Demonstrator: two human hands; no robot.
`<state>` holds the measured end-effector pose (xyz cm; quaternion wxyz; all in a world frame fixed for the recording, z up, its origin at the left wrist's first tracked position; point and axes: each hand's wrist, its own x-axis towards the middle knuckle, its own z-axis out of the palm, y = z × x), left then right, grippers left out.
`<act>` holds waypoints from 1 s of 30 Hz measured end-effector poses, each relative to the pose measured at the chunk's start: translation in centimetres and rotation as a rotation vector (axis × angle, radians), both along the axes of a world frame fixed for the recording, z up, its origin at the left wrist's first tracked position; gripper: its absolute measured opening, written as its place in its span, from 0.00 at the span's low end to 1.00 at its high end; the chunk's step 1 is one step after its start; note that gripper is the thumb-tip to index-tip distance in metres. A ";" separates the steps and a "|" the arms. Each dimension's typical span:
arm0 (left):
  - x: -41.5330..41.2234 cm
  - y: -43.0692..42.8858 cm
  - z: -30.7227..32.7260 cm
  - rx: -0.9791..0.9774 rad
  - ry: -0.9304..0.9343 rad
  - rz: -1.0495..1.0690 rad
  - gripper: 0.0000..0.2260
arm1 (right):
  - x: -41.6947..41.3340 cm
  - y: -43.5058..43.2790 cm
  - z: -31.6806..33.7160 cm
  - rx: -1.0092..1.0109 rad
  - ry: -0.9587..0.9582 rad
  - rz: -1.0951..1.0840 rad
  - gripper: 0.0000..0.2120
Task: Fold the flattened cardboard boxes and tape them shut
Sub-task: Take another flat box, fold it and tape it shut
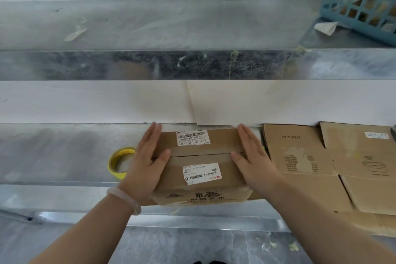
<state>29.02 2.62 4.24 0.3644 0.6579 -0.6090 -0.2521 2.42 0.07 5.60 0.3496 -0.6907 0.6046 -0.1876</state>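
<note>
The cardboard box (199, 156) stands on the metal desk (53, 152), its far side close to the desk's back edge, where a white panel (85, 100) rises. Its 2 top flaps are folded down and meet in a seam across the middle. I cannot tell whether tape runs over that seam. A white barcode label (192, 137) sits on the far flap and a second printed label (201, 173) on the near flap.

Both hands are flat against the box with the fingers straight and together. The left hand (145, 161) presses the left side and the right hand (252, 156) presses the right side. Each thumb reaches onto the top beside the seam. A pale bracelet (124, 199) circles the left wrist.

A roll of yellow tape (116, 163) lies flat on the desk just beside the left hand, partly hidden by it. To the right of the box, flattened cardboard boxes (300, 156) lie spread over the desk toward its right edge, overlapping one another.

Above the white panel runs a metal shelf (150, 23). At its right end stands a blue lattice basket (360, 0), with a crumpled scrap of paper (325, 27) just beside it.
</note>
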 end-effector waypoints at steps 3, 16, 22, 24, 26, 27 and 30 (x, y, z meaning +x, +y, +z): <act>-0.3 0.7 -0.1 0.236 0.282 0.233 0.37 | 0.2 0.6 -0.1 0.229 -0.354 -0.331 0.37; 0.3 6.5 3.4 0.208 0.709 0.161 0.25 | -1.4 4.5 2.7 0.320 -0.650 -0.354 0.37; 0.6 5.6 5.5 -0.009 0.903 0.086 0.27 | -1.9 3.2 5.1 0.246 -0.879 -0.375 0.24; 0.7 4.9 6.0 0.007 1.050 0.110 0.25 | -1.9 2.7 5.1 0.216 -0.957 -0.298 0.22; 0.7 4.8 6.2 0.041 1.031 0.076 0.21 | -2.0 2.4 4.3 0.148 -0.933 -0.255 0.14; 0.7 4.8 5.9 0.044 0.966 0.074 0.17 | -2.1 2.4 3.8 0.122 -0.921 -0.234 0.12; 0.6 4.9 4.6 0.005 0.824 0.104 0.20 | -2.6 2.4 2.2 0.083 -0.852 -0.110 0.26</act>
